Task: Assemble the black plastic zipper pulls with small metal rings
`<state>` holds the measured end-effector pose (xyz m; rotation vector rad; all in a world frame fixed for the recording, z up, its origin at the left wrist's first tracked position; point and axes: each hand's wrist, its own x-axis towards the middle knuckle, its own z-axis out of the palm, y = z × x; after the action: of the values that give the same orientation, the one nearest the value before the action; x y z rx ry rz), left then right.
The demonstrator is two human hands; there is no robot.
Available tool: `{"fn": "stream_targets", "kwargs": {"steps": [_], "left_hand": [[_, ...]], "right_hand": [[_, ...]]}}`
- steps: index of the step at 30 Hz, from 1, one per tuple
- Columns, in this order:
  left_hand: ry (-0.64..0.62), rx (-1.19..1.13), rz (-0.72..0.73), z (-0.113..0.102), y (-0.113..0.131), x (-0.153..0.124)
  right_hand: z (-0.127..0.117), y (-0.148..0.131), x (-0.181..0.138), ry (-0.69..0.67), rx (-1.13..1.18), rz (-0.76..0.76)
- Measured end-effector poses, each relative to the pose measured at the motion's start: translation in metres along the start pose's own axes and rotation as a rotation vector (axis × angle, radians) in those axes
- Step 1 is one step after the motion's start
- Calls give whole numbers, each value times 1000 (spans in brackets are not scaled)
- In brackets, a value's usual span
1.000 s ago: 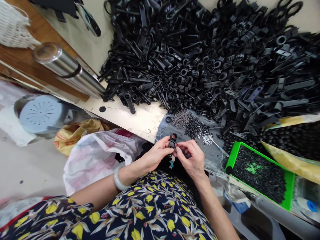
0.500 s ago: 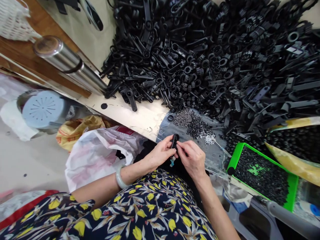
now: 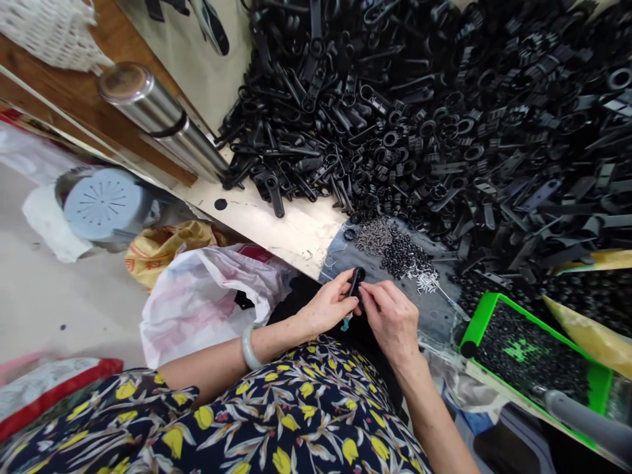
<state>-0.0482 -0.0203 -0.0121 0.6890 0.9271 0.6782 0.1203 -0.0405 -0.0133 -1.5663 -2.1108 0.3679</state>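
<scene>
— Turning more edge-on than a second ago?
— Yes, clamping part in fingers of left hand near surface, pinching its side with right hand.
— Working well, how?
— Bracing firmly left, pressing gently right.

The held part is black, the clothing floral.

Bright light glints off the steel flask; the black heap looks murky.
</scene>
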Motion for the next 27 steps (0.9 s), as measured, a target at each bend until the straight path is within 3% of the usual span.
{"fn": "stream_targets", "kwargs": {"steps": [7,15,27], "left_hand": [[5,19,11,-2,-7,2],[-25,-51,-18,-5,-5,2],[-65,-165,-44,-8,1,2]], "right_hand": [[0,-6,2,-27,-140,-23],[4,0,2,45,24,-1],[9,4,0,85,-113,-181]]}}
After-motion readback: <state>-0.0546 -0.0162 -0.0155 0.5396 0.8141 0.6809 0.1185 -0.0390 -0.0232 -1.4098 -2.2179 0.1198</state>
